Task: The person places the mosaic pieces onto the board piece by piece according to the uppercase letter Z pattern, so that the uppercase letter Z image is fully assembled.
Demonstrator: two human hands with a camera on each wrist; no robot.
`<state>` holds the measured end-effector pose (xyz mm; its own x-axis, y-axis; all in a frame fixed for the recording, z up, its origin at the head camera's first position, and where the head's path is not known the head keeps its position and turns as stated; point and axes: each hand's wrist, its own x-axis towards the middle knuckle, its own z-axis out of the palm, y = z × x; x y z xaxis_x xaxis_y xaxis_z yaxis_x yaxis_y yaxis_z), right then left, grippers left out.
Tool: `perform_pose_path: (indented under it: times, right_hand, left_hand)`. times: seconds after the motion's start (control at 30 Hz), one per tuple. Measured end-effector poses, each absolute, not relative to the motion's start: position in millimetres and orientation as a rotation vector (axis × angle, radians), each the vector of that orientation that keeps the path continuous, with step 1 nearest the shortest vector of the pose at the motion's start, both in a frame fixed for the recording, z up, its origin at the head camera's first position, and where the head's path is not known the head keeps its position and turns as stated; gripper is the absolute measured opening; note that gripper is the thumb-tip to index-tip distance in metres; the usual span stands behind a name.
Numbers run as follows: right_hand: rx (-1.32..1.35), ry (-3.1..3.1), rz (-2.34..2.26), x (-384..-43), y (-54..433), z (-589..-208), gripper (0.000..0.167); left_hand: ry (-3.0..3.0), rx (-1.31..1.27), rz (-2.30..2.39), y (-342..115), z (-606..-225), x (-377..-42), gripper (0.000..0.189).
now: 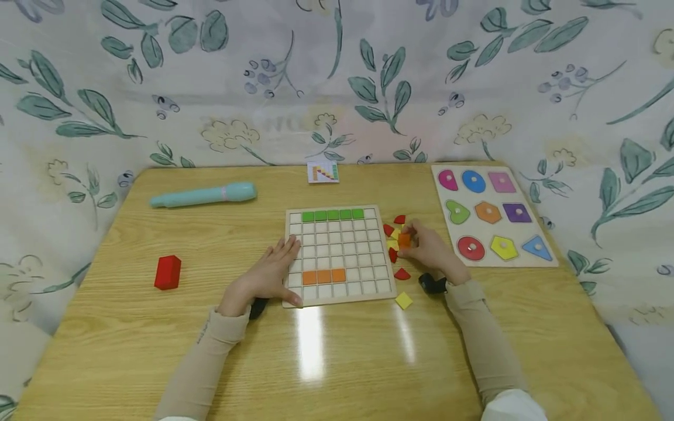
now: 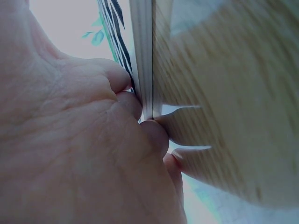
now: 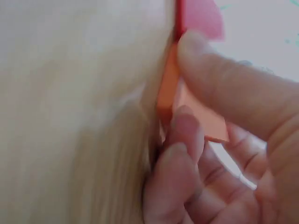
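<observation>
A square wooden grid board (image 1: 368, 286) lies mid-table, with a row of green tiles (image 1: 333, 215) near its far edge and three orange tiles (image 1: 323, 276) in a lower row. My left hand (image 1: 268, 272) rests at the board's left side, fingers spread on its edge and thumb at the near-left corner; the left wrist view has fingertips against the board's edge (image 2: 144, 56). To the board's right, my right hand (image 1: 429, 248) pinches an orange square tile (image 3: 169, 88) between thumb and fingers. Red wedge pieces (image 1: 402, 273) and yellow tiles (image 1: 403, 300) lie scattered around it.
A shape puzzle board (image 1: 458, 222) with knobbed pieces lies at the far right. Behind the grid is a small pattern card (image 1: 323, 172). A teal tapered object (image 1: 205, 196) and a red block (image 1: 168, 272) are on the left. Patterned cloth (image 1: 316, 76) hangs behind the table.
</observation>
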<state>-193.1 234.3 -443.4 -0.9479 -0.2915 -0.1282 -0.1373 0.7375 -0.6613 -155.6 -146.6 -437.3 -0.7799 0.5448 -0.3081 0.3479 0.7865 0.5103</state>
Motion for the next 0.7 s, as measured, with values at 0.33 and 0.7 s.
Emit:
perform_pose_path:
  times: [0.33,0.7]
  right_hand:
    - [-0.267,2.775,-1.105,-192.9,229.5,-442.2,0.018]
    - [-0.356,2.374,-1.334,-171.2,174.1,-439.9,0.018]
  left_hand:
    - [2.528,0.665,0.611,-144.2,-435.9,-155.2,0.134]
    - [2.525,0.651,0.613,-145.6,-433.1,-155.5,0.134]
